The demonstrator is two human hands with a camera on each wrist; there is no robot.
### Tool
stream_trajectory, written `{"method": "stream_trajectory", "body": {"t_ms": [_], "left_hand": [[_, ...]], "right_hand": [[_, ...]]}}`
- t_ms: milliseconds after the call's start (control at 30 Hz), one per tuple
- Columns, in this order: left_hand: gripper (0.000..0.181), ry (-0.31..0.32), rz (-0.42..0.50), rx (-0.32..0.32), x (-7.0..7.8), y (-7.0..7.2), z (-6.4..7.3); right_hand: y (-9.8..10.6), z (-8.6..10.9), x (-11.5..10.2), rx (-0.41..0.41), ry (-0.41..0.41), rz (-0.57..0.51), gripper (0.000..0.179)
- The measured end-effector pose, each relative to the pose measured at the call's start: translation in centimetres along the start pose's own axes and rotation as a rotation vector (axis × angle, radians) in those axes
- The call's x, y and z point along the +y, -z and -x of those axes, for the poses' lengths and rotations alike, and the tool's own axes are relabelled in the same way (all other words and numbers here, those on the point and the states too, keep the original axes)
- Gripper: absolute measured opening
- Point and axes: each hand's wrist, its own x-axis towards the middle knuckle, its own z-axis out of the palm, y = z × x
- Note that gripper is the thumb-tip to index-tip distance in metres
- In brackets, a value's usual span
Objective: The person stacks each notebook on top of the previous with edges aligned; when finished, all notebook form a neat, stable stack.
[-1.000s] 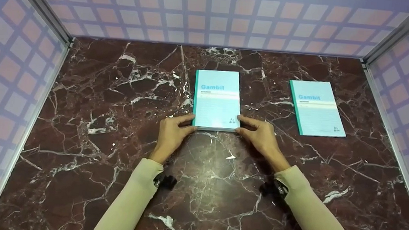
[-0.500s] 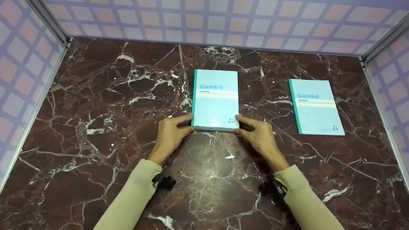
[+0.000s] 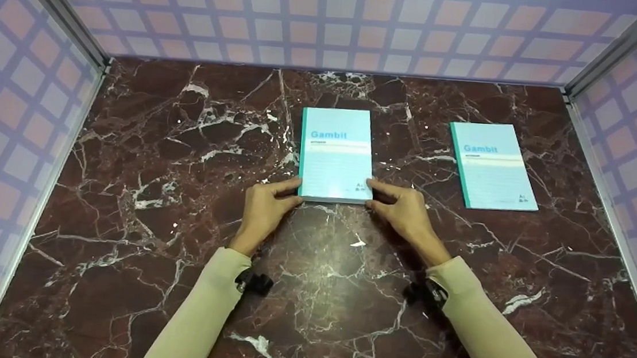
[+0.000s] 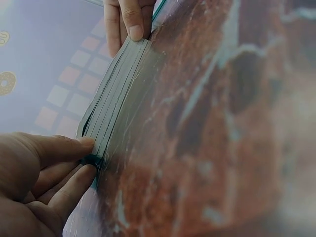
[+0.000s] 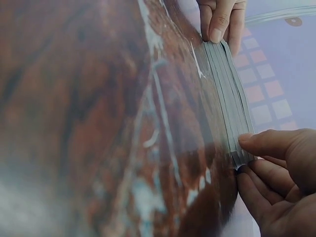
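Observation:
A stack of pale blue notebooks (image 3: pixel 337 154) with green spines lies on the marble table, its top cover reading "Gambit". In both wrist views its layered page edges face the cameras. My left hand (image 3: pixel 264 209) grips the near left corner, thumb on the front edge and fingers along the spine side. At the near right corner my right hand (image 3: pixel 408 213) holds the stack the same way. The left wrist view shows the left thumb tip (image 4: pixel 86 143) against the pages. In the right wrist view the right thumb (image 5: pixel 252 142) presses the page edges, with fingers curled beside the corner.
A single matching notebook (image 3: pixel 494 167) lies slightly turned to the right of the stack. Dark red marble table (image 3: pixel 171 281) surrounds both. Checkered panels (image 3: pixel 309 25) wall in the back and both sides, with metal posts at the corners.
The view has shifted very slightly. Both hands stay at the near corners, and the stack and the separate notebook keep their places on the table.

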Motion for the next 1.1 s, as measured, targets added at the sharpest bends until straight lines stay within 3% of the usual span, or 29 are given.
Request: {"method": "stream_trajectory", "body": {"t_ms": [300, 600, 833, 1100], "left_hand": [[0.034, 0.007, 0.011, -0.001, -0.1, 0.0, 0.1], [0.031, -0.062, 0.133, 0.017, 0.3, -0.1, 0.3], [0.034, -0.157, 0.083, 0.07, 1.7, -0.8, -0.3], [0.033, -0.259, 0.163, 0.046, 4.2, -3.0, -1.3]], "right_hand": [[0.1, -0.1, 0.0, -0.001, -0.01, 0.002, 0.042], [0.6, 0.0, 0.1, -0.035, 0.008, -0.083, 0.048], [2.3, -0.2, 0.2, 0.018, 0.025, -0.067, 0.045], [6.0, -0.6, 1.5, 0.097, 0.009, -0.089, 0.04]]}}
